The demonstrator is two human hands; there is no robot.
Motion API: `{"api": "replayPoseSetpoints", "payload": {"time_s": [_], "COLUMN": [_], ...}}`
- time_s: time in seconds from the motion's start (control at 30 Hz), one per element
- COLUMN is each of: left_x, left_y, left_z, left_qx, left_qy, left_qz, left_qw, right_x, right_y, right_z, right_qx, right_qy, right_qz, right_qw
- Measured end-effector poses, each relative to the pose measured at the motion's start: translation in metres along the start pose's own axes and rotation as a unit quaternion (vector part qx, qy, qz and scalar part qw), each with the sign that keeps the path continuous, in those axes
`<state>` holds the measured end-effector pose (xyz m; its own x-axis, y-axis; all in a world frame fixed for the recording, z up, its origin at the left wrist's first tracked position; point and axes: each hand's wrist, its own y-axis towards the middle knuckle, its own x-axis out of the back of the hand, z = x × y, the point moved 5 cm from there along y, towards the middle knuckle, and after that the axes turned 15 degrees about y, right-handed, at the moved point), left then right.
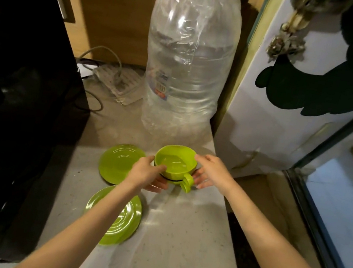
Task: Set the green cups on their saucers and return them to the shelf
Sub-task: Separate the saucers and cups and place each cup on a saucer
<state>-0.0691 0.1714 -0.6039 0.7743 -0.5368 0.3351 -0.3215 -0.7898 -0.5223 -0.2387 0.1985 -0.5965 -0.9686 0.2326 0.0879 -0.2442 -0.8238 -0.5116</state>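
Two green cups (175, 164) are nested one inside the other, handles (187, 182) pointing toward me, held just above the grey counter (188, 241). My left hand (148, 173) grips the stack's left side, thumb on the rim and fingers under it. Against the stack's right side rests my right hand (211, 172), thumb at the rim and fingers spread below. One green saucer (117, 162) lies to the left of the cups. A second green saucer (117, 217) lies nearer to me, partly hidden by my left forearm.
A big clear plastic water bottle (188, 65) stands right behind the cups. A power strip with cables (114, 79) lies at the back left. A black appliance (15, 83) borders the counter's left; a white fridge side (281, 104) stands at the right.
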Motion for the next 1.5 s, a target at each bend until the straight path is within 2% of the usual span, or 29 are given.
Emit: {"api": "replayPoseSetpoints", "payload": {"time_s": [0.27, 0.43, 0.7, 0.9, 1.17, 1.5], "left_x": [0.006, 0.024, 0.081, 0.102, 0.109, 0.11], "left_y": [0.007, -0.002, -0.02, -0.025, -0.011, -0.008], "left_z": [-0.001, -0.008, 0.005, 0.036, 0.072, 0.075], "left_qx": [0.007, -0.015, -0.035, 0.004, 0.06, 0.057], "left_qy": [-0.016, -0.06, -0.108, -0.089, -0.055, -0.047], "left_qz": [0.001, -0.005, -0.127, -0.175, -0.173, -0.16], "left_qw": [1.0, 0.998, 0.985, 0.981, 0.981, 0.984], "right_x": [-0.004, -0.012, -0.075, -0.115, -0.133, -0.137], "right_y": [-0.001, -0.002, 0.012, 0.027, 0.028, 0.029], "right_z": [0.015, 0.034, 0.045, 0.014, -0.003, -0.006], "right_qx": [0.026, 0.048, 0.096, 0.09, 0.063, 0.029], "right_qy": [-0.054, -0.032, 0.013, 0.005, -0.073, -0.055], "right_qz": [0.017, 0.024, 0.069, 0.083, 0.095, 0.097], "right_qw": [0.998, 0.998, 0.993, 0.992, 0.991, 0.993]}}
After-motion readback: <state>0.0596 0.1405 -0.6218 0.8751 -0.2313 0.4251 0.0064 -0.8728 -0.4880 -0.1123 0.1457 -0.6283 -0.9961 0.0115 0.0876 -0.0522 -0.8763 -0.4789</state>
